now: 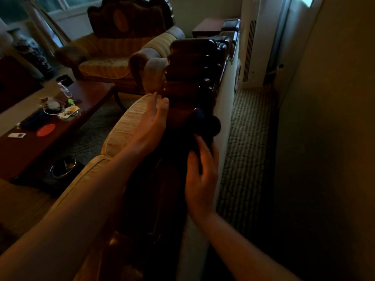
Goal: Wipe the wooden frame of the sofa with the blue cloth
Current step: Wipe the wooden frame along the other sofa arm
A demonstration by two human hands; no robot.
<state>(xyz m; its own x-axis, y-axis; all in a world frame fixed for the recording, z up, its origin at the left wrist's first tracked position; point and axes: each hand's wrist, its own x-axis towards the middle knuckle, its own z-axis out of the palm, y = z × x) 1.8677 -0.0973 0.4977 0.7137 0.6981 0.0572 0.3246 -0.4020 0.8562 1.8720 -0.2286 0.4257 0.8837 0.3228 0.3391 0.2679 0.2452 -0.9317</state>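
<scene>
In a dim living room, a person's right hand (199, 179) grips a blue cloth (205, 128) against the top of a sofa's dark wooden frame (182, 110); the cloth is nearly lost in shadow, its edges hard to make out. The left hand (151, 126) lies flat with straight fingers, resting on the pale back cushion (125, 126) just beside the frame. Both forearms are cut off at the bottom edge. Beyond the cushion a metal bowl (63, 168) sits on a dark mat; its contents cannot be made out. On the coffee table (91, 92) lie a clear plastic bottle (65, 89) and small clutter too blurred to name. Farther off stands an armchair (113, 57) with a carved back, and a blue-and-white vase (32, 51) at left.
</scene>
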